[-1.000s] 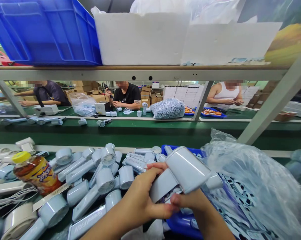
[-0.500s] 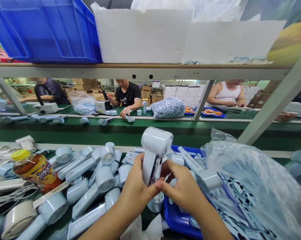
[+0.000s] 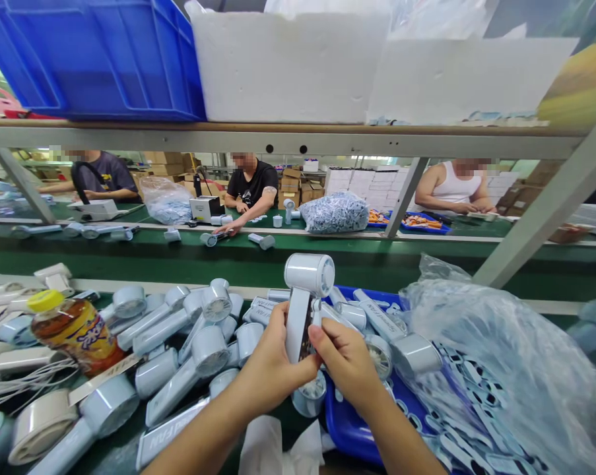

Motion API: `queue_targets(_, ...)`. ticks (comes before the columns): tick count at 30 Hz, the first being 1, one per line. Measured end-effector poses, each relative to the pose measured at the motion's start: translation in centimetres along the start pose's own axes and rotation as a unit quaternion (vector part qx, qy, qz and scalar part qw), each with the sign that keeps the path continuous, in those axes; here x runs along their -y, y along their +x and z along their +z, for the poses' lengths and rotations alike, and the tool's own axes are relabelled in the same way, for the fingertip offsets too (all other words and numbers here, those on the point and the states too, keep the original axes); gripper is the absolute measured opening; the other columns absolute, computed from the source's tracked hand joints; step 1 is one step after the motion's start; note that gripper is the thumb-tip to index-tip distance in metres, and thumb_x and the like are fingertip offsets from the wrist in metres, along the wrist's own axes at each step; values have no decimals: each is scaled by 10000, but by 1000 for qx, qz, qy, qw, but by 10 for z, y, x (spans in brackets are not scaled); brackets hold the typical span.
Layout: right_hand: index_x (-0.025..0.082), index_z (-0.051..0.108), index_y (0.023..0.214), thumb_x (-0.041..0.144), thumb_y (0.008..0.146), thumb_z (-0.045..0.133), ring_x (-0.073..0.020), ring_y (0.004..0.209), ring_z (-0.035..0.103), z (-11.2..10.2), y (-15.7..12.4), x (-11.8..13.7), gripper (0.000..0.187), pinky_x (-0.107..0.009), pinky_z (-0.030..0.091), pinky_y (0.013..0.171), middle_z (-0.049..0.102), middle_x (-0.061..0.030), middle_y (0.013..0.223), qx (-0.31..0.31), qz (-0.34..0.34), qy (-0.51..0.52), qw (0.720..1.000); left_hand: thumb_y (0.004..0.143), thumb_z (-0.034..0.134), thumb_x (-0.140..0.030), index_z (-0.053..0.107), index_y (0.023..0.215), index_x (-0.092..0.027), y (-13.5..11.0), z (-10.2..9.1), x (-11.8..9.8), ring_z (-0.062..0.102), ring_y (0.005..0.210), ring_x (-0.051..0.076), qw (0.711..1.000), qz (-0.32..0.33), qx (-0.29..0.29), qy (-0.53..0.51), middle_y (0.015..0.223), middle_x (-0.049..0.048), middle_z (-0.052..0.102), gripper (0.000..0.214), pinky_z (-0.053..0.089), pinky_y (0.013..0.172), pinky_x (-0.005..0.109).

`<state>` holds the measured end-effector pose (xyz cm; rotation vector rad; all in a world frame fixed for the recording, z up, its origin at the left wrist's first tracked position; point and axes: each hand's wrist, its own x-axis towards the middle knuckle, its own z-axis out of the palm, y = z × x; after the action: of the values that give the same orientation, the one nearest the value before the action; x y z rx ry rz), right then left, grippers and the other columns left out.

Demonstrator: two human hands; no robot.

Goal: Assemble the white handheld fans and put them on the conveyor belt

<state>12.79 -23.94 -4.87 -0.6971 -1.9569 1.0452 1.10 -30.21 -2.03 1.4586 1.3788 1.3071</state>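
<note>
A person's left hand [image 3: 272, 363] closes around the handle of a pale blue plastic handheld fan [image 3: 298, 323], held upright above a green conveyor belt [image 3: 278, 264] with its round head on top, while the right hand [image 3: 347, 363] pinches narrowly at the handle's edge beside a dark strip. The moulded shell looks light and stiff, though its glossy finish may prove slippery; the slim handle appears the surest place to grip, clear of the grille. Heaped matching fans [image 3: 208, 349] cover the belt to the left, beside a yellow-capped plastic bottle of amber drink [image 3: 74, 336]. A blue plastic tray [image 3: 347, 429] and a clear plastic bag [image 3: 496, 343] lie to the right.
</note>
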Motion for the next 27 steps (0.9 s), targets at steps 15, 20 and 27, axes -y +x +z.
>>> queue_targets(15,175,575,742,524,677,650,-151,574,552,-23,-4,-9,362,-267,431,535,591,-15,645,115,56,223,966,721,640,-336,382,1216,-194,-6,-10,2,543,1008,244,985,97,0,144,1127,92,561,575,428,869,357)
queue_targets(20,221,576,1053,502,509,779,-257,902,585,-32,-6,-8,645,-362,467,777,633,-71,990,78,48,221,971,673,666,-223,403,1279,-245,-7,-12,1,537,1059,252,957,206,16,205,1175,66,572,661,418,907,334)
queue_targets(27,196,577,1041,534,717,600,-281,877,606,-36,-11,13,468,-374,470,735,658,-102,950,67,18,26,997,691,626,-233,423,1212,-217,-12,3,9,560,1011,257,966,154,-38,206,1110,84,582,560,451,848,360)
